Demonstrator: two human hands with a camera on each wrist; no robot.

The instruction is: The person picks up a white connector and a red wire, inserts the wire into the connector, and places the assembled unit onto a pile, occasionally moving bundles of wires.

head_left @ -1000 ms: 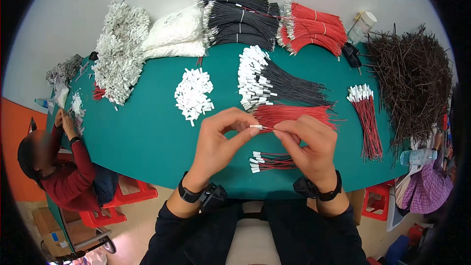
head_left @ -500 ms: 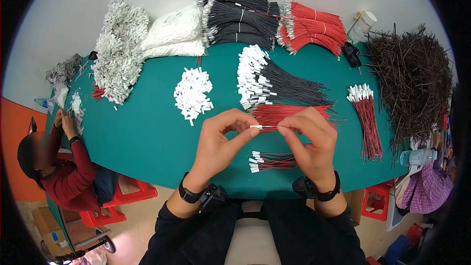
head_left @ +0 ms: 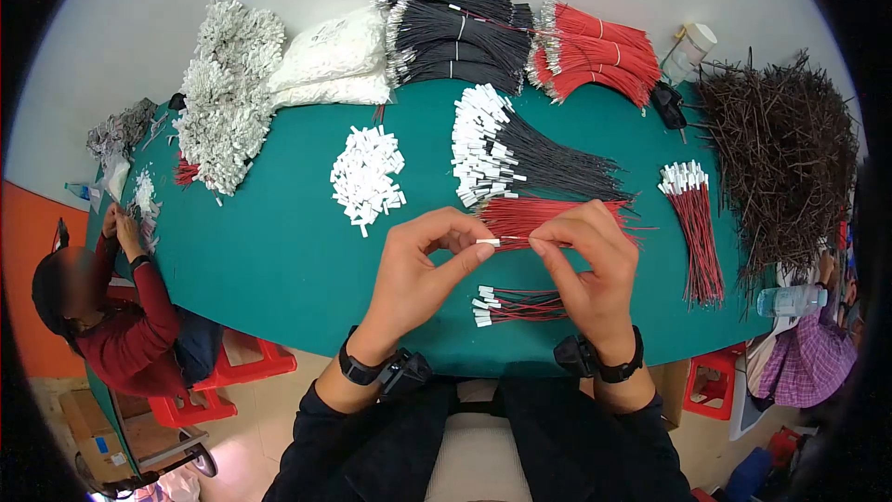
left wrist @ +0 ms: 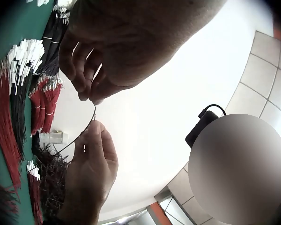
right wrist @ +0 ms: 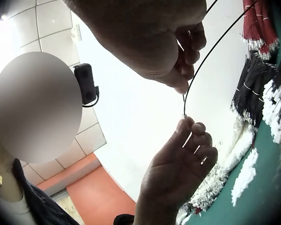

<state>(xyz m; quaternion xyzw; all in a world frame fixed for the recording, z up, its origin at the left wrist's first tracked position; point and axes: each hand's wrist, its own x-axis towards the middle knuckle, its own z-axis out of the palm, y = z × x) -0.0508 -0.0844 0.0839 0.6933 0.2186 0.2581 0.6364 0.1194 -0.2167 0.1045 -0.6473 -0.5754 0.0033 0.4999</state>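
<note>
In the head view my left hand (head_left: 409, 265) pinches a small white connector housing (head_left: 489, 243) between thumb and fingertips. My right hand (head_left: 595, 265) faces it, thumb and forefinger pinching a thin wire (head_left: 513, 239) just short of the housing. The right wrist view shows a dark wire (right wrist: 202, 64) running out of the housing and curving up past the right fingers. Beneath the hands lie red wires (head_left: 557, 218) and a small group of red and black wires with white housings (head_left: 485, 307).
A pile of loose white housings (head_left: 367, 177) lies to the left. Black wires with white housings (head_left: 548, 160) fan out ahead. Finished-looking red-black wires (head_left: 697, 232) and a dark wire tangle (head_left: 780, 158) stand right. Another person (head_left: 121, 316) sits at the left edge of the green table (head_left: 269, 251).
My right hand has shifted slightly right, away from the left hand, so more wire shows between them. The left hand keeps its pinch on the white connector housing.
</note>
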